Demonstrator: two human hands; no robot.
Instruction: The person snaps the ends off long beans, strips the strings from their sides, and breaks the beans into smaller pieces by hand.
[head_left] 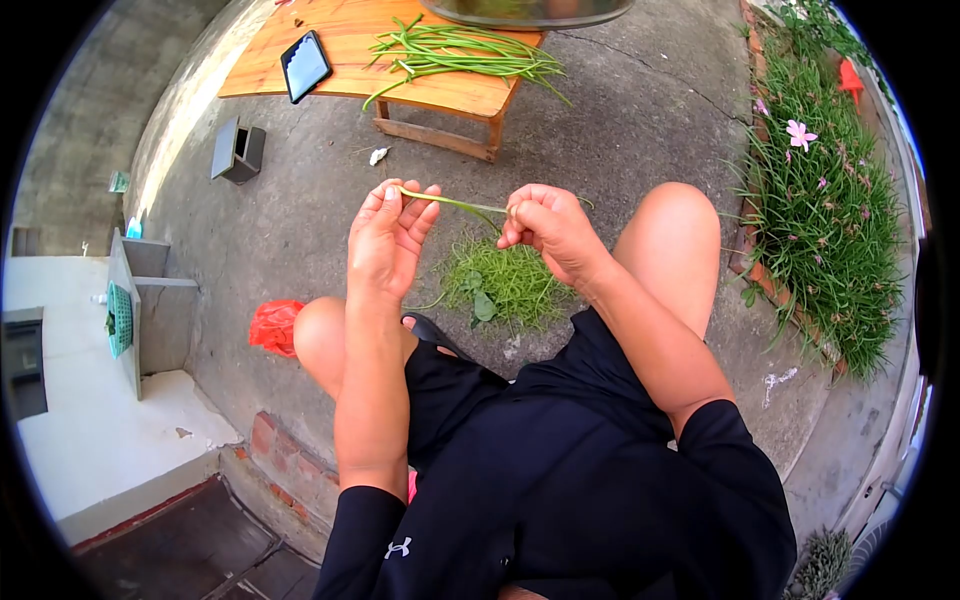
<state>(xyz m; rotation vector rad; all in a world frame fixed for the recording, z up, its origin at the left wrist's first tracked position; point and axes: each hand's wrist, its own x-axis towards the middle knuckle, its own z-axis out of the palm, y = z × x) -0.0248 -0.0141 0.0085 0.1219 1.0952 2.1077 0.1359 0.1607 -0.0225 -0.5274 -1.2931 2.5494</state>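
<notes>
Stem (450,201), held in mid-air between the left hand (392,235) and the right hand (556,232), above the ground (330,215). Left: thumb and forefinger pinch one end, the other fingers loosely bent. Right: fingers curled in, gripping near the opposite end. Below: a heap (525,290) of thin green strands with a few leaves (484,305). Beyond: the tabletop (258,62), bearing a bundle (460,52) of long stems, some overhanging its edge, and a tablet (306,67) to their left.

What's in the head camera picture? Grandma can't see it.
Someone's left hand and right hand hold a green stalk above a green pile on the ground. A wooden table beyond bears more stalks and a tablet.
</notes>
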